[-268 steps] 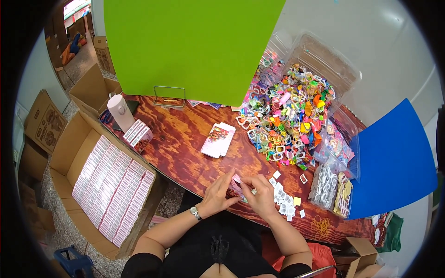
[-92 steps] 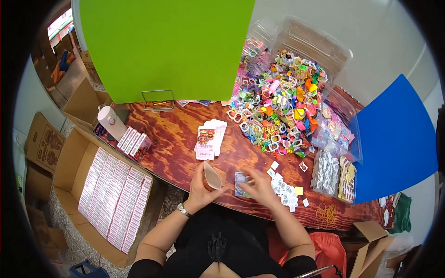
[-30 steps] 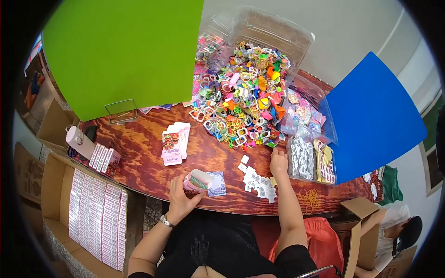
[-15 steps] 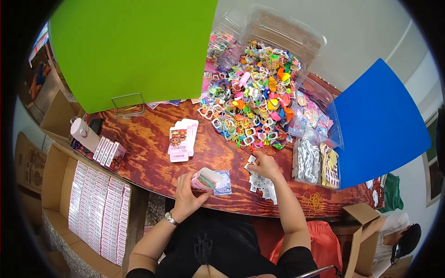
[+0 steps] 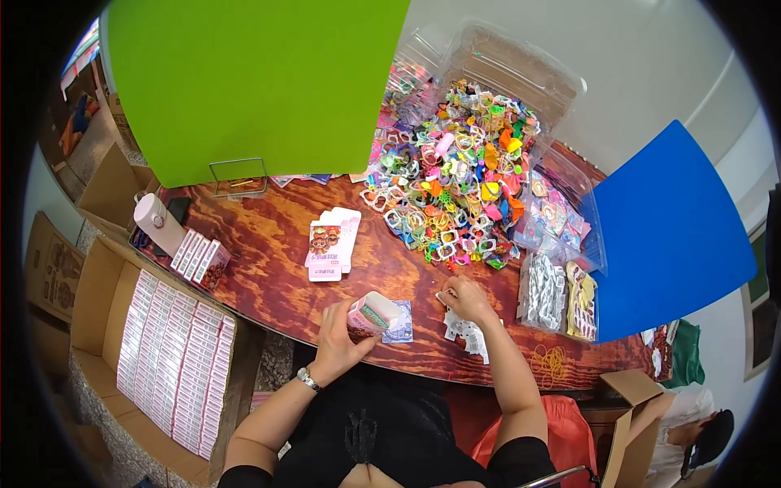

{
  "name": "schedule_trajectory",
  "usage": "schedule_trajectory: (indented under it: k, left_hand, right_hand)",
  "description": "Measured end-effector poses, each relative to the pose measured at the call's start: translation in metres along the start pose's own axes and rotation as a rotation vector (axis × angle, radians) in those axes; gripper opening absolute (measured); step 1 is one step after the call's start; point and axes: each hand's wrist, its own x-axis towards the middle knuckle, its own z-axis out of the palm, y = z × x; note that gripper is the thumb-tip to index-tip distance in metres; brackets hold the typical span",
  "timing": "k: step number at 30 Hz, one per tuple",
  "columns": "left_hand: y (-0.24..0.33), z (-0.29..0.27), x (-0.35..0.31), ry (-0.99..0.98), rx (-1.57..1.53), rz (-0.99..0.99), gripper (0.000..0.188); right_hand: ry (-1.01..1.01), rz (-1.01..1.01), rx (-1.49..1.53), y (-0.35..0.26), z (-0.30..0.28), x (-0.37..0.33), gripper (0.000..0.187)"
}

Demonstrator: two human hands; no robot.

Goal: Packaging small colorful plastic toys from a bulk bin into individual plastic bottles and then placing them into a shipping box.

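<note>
My left hand (image 5: 340, 337) is closed around a small pink carton (image 5: 365, 323), its top open and a green-printed piece showing inside. Beside the carton a blue-and-white printed card (image 5: 399, 322) lies flat on the table. Over a heap of small white packets (image 5: 466, 335), the fingers of my right hand (image 5: 467, 299) are pinched together on a small white packet. Farther off lie flattened pink-and-white cartons (image 5: 333, 244), overlapping one another.
Colourful small plastic toys (image 5: 455, 183) are piled at the back. A clear tray (image 5: 558, 297) of sachets, a blue panel (image 5: 675, 236) and yellow rubber bands (image 5: 551, 363) are at right. A green panel (image 5: 252, 89), filled cartons (image 5: 199, 259) and a cardboard box (image 5: 93, 325) stand left.
The whole view has shifted slightly. My right hand has come a little nearer to me over the white packets, while the left still holds the carton in the same place.
</note>
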Motion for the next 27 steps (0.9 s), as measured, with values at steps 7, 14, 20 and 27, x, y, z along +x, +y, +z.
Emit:
schedule_trajectory:
  k: [7, 14, 20, 27]
  left_hand:
    - [-0.004, 0.01, -0.002, -0.006, -0.007, -0.122, 0.078]
    - [-0.001, 0.019, 0.003, -0.041, 0.034, -0.024, 0.076]
    - [-0.006, 0.015, -0.004, 0.021, 0.077, 0.002, 0.077]
    - [-0.005, 0.019, 0.001, -0.053, -0.027, -0.017, 0.085]
  right_hand:
    - [-0.053, -0.03, 0.746, -0.07, -0.036, -0.006, 0.019]
    - [0.16, -0.523, 0.206, -0.144, -0.021, -0.021, 0.016]
    - [0.107, -0.569, 0.054, -0.154, -0.007, -0.026, 0.019]
    - [0.203, -0.664, -0.066, -0.148, -0.008, -0.033, 0.018]
